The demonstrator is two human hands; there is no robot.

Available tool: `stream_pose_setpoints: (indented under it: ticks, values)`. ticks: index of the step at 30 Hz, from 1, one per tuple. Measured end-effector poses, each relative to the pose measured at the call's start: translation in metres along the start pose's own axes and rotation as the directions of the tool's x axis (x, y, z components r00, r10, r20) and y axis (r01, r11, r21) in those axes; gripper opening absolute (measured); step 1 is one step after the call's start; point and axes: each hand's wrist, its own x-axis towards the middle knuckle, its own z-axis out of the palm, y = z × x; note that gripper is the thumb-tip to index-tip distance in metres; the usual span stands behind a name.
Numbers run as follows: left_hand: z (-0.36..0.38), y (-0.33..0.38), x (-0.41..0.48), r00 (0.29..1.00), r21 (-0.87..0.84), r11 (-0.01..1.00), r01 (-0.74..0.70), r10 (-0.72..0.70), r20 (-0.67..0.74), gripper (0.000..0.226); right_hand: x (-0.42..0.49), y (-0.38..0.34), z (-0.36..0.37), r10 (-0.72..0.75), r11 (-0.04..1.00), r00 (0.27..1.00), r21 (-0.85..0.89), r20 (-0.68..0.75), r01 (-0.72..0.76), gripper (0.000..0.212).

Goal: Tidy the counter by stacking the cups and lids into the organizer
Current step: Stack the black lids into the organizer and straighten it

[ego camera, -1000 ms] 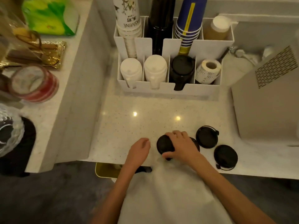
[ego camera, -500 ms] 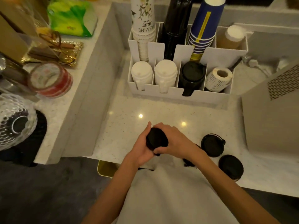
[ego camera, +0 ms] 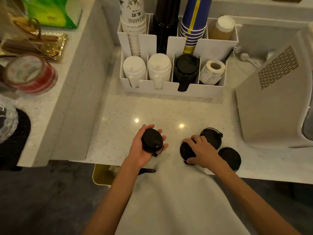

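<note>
Collecting loose black lids. The left hand (ego camera: 144,148) cradles a lid stack (ego camera: 152,140), fingers half-curled. The right hand (ego camera: 202,150) pinches another lid (ego camera: 186,150) on the table (ego camera: 152,109). Next, presumably: add it, then load the organizer (ego camera: 169,91).

1. Loose black lids: four – one (ego camera: 152,141), two (ego camera: 186,150), three (ego camera: 211,137), four (ego camera: 230,158).
2. Cup stacks: three – white (ego camera: 133,22), black (ego camera: 165,22), blue (ego camera: 193,24).
3. White lid stacks: two (ego camera: 134,68) (ego camera: 159,66).
4. Black lid stacks: one (ego camera: 186,68).
5. Label rolls: one (ego camera: 212,72).

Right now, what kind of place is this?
Likely a café or drink-shop counter: a white organizer holding stacked paper cups and black lids, plus a label roll.
</note>
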Motion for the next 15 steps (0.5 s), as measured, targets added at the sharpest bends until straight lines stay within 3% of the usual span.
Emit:
stream_pose_setpoints:
  ticks: [3,7,9,15]
  values:
    - [0.001,0.001,-0.007,0.999,0.032,0.998,-0.053,0.052,0.013,0.04,0.0,-0.004,-0.012,-0.036,0.999,0.996,-0.023,-0.081,0.035,0.077]
    - [0.012,0.004,-0.015,0.994,0.131,0.985,-0.11,0.106,0.04,0.046,-0.009,-0.028,-0.06,-0.136,0.936,0.961,0.287,-0.241,0.204,0.081]
    - [0.02,0.007,-0.018,0.99,0.158,0.98,-0.123,0.111,0.085,0.052,-0.017,-0.052,-0.084,-0.224,0.885,0.932,0.341,-0.283,0.316,0.082]
    - [0.046,0.019,-0.027,0.985,0.112,0.988,-0.109,0.092,0.146,0.071,-0.026,-0.103,-0.111,-0.472,0.838,0.844,0.167,-0.255,0.519,0.076]
